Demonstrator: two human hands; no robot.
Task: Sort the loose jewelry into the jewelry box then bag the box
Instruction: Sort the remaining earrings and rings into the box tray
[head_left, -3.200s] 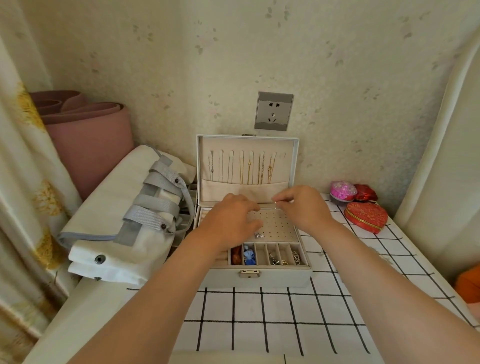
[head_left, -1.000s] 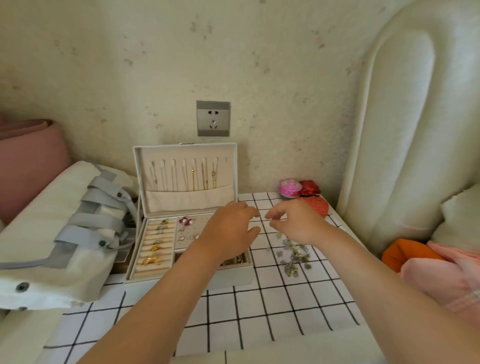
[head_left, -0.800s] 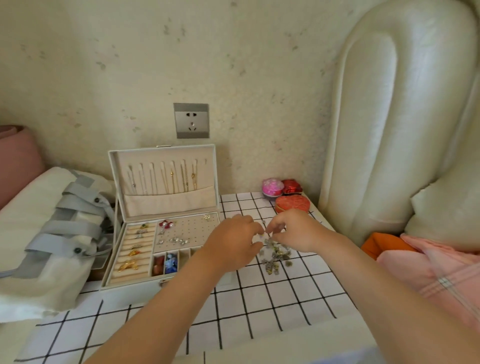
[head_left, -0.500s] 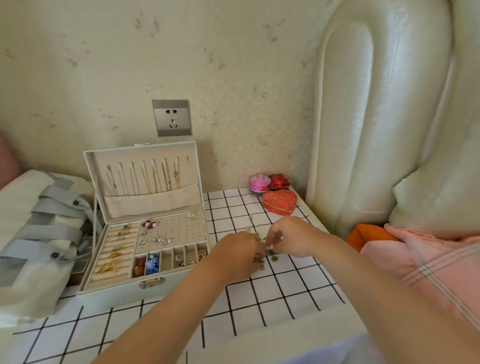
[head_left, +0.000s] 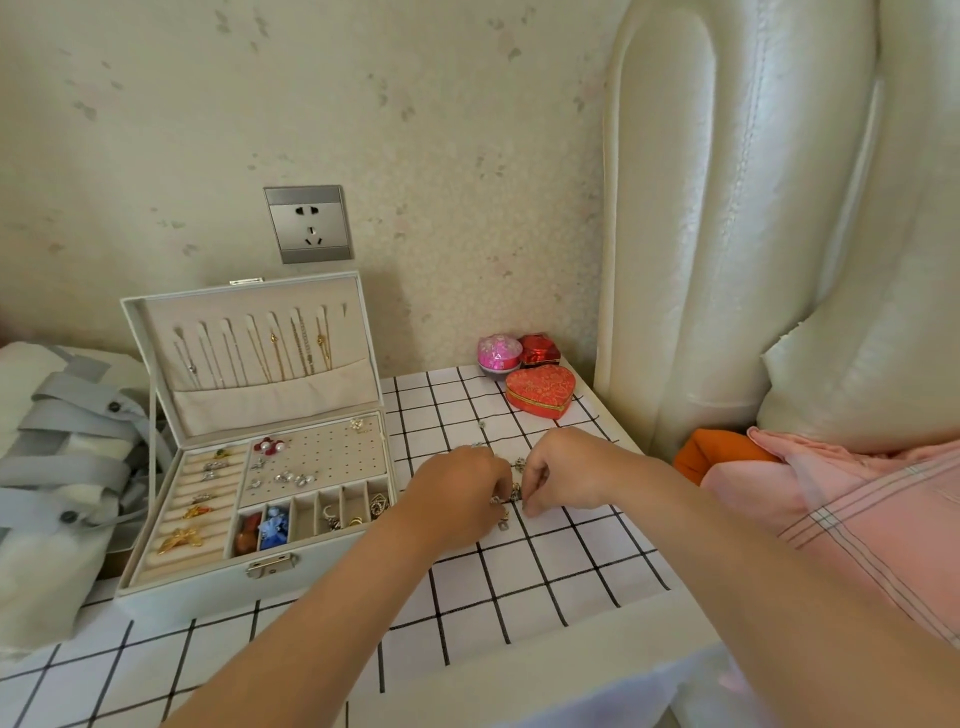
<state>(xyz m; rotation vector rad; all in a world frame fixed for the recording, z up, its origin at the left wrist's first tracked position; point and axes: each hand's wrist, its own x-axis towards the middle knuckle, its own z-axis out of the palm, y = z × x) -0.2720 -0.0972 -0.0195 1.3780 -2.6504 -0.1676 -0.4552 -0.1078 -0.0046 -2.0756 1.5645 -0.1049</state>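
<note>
We see both hands lowered onto a small pile of loose jewelry on the checked tabletop, the left hand and right hand meeting fingertip to fingertip over it; each grip is curled and pinching at the metal pieces, though what exactly either holds we cannot tell. The open jewelry box lies to the left of the pile, just beside the left hand, so we judge the left hand nearer for the carry. The bag sits beyond the box, further left.
</note>
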